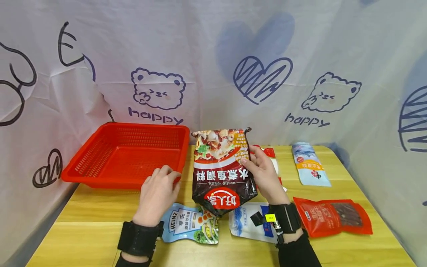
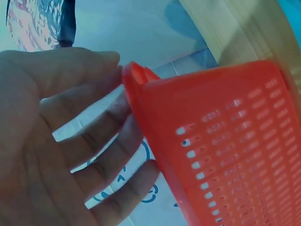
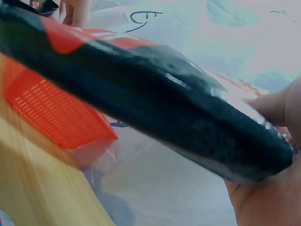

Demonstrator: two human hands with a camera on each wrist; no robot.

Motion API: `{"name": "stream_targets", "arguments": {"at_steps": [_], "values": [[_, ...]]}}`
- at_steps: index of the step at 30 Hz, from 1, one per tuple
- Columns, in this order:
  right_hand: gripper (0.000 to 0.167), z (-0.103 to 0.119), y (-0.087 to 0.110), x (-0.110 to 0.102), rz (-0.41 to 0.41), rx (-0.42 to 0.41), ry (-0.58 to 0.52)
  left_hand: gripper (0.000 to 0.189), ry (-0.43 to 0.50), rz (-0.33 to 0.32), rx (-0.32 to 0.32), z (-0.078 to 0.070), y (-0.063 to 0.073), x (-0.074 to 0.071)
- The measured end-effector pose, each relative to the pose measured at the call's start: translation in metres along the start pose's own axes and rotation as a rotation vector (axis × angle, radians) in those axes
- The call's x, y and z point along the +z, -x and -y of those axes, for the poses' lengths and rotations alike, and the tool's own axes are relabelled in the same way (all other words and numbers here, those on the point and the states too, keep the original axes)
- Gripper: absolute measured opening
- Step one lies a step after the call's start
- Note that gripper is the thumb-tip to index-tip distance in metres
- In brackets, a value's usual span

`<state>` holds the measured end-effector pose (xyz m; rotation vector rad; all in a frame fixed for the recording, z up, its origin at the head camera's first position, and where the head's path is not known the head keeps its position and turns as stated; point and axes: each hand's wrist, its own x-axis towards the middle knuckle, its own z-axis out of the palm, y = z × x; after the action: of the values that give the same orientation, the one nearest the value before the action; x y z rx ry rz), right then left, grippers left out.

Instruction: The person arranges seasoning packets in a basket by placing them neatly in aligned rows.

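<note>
My right hand [image 1: 265, 176] grips the right edge of a dark seasoning packet [image 1: 220, 167] with a food picture, thumb on its front. The packet hangs over the middle of the table, its print upside down. In the right wrist view, its dark edge [image 3: 155, 108] crosses the picture. My left hand [image 1: 158, 193] holds the near right corner of a red plastic basket [image 1: 125, 183]. Its fingertips meet the rim [image 2: 146, 113] in the left wrist view. Below the packet lie a light-blue Heinz pouch [image 1: 181, 224] and a white-and-blue pouch [image 1: 245, 222].
A red pouch with a clear window [image 1: 328, 218] lies at the right. Behind it is a light-blue pouch [image 1: 310, 165]. A red-and-white packet [image 1: 271, 157] is partly hidden by my right hand. A white printed cloth [image 1: 207, 74] hangs behind the wooden table [image 1: 100, 218].
</note>
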<state>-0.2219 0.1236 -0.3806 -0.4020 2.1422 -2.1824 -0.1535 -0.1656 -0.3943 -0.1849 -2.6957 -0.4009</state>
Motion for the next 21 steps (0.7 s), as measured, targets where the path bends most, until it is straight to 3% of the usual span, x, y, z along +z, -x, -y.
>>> {"name": "stream_targets", "arguments": {"at_steps": [3, 7, 15, 21], "values": [[0.046, -0.001, 0.003, -0.003, 0.033, -0.005, -0.002, 0.030, 0.042, -0.022, -0.021, -0.003, -0.003, 0.000], [0.047, 0.000, 0.005, -0.004, 0.072, -0.020, 0.016, 0.039, 0.190, -0.053, -0.053, -0.008, -0.009, -0.002], [0.047, 0.002, 0.010, -0.005, 0.119, -0.034, 0.045, 0.068, 0.606, 0.100, -0.157, -0.022, -0.022, -0.005], [0.044, 0.003, 0.011, -0.004, 0.166, -0.024, 0.028, 0.084, 0.883, 0.153, -0.239, -0.028, -0.028, -0.002]]}}
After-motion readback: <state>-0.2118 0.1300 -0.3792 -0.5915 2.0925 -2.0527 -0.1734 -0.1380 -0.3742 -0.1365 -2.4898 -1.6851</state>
